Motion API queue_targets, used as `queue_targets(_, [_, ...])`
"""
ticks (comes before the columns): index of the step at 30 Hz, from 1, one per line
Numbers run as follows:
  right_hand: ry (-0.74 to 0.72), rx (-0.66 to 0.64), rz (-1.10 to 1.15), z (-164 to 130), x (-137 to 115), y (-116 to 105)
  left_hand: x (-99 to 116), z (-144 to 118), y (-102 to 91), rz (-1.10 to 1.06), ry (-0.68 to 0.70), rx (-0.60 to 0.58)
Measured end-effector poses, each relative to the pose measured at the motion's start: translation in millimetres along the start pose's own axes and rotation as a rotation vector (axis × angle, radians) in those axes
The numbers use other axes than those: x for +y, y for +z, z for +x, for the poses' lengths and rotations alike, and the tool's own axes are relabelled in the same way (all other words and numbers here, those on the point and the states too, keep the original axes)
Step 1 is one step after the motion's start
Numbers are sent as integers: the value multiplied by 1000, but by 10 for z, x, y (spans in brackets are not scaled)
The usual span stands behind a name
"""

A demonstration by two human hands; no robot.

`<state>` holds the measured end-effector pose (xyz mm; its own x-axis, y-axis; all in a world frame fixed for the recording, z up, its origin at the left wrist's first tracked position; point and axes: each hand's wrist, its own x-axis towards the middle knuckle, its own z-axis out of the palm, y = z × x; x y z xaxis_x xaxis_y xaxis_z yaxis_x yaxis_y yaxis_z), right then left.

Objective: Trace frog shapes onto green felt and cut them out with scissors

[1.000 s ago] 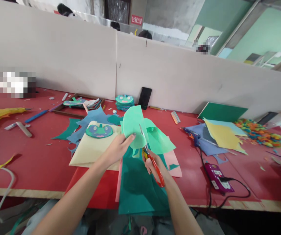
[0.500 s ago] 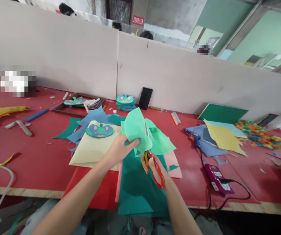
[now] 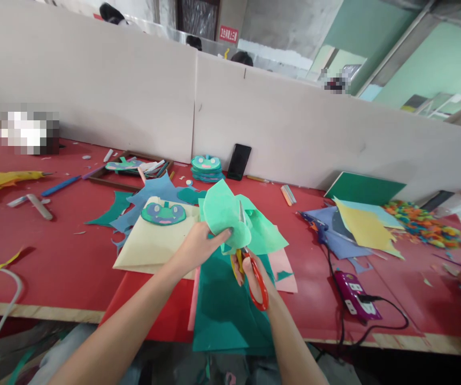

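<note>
Above red table (image 3: 54, 251), left hand (image 3: 198, 247) pinches green sheet (image 3: 224, 214); right hand (image 3: 254, 272) grips scissors (image 3: 250, 264)

A single head-worn camera looks forward and down from just above the near edge of the red felt-covered surface (image 3: 54, 251). It sits close over the person's own forearms, faces the pale grey divider board (image 3: 278, 123) at the far side, and takes in the hall beyond.
</note>
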<state>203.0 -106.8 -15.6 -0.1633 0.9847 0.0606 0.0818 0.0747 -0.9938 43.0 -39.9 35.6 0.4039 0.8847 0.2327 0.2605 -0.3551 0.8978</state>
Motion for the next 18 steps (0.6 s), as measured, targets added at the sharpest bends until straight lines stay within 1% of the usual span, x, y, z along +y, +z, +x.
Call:
queue_targets(4, [0, 9, -15, -3, 60, 1, -36, 2, 13, -6, -4, 11])
queue_targets(8, [2, -3, -2, 6, 98, 9, -22, 2, -21, -15, -10, -7])
queue_targets(12, [14, 53, 21, 21, 92, 40, -9, 5, -70, -22, 0, -12])
queue_targets(18, [15, 11, -37, 10, 68, 25, -40, 15, -97, 5, -42, -46])
